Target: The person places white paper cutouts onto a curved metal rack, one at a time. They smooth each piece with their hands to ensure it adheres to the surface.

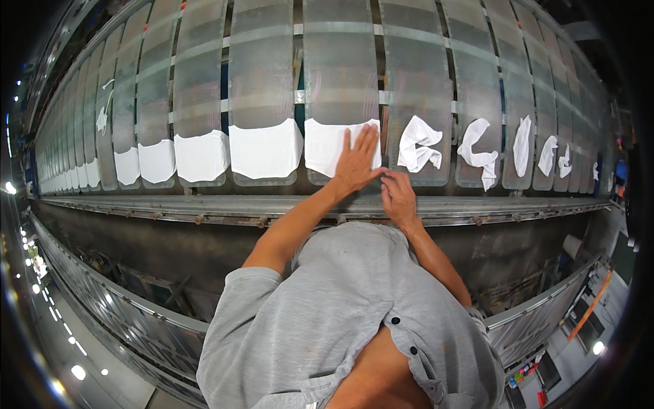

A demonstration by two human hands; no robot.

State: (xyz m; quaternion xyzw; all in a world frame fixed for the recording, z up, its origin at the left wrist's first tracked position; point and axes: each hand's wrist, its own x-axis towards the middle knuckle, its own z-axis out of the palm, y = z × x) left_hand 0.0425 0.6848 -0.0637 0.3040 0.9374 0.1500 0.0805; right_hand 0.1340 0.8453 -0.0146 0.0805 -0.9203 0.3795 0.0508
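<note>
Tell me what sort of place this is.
Probably a factory floor, at a textile production line. A long row of curved metal panels runs across the view, many with a white cloth spread flat. The left hand presses one cloth smooth; others lie crumpled.

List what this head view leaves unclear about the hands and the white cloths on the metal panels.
- Right hand: fingertips curled at the cloth's corner; a pinch cannot be confirmed.
- Flat white cloth: its right part is hidden under the left hand.
- Far-left cloths: shrunk by the fisheye rim, too small to tell apart.
- Crumpled cloths: folds hide their shape.
</note>
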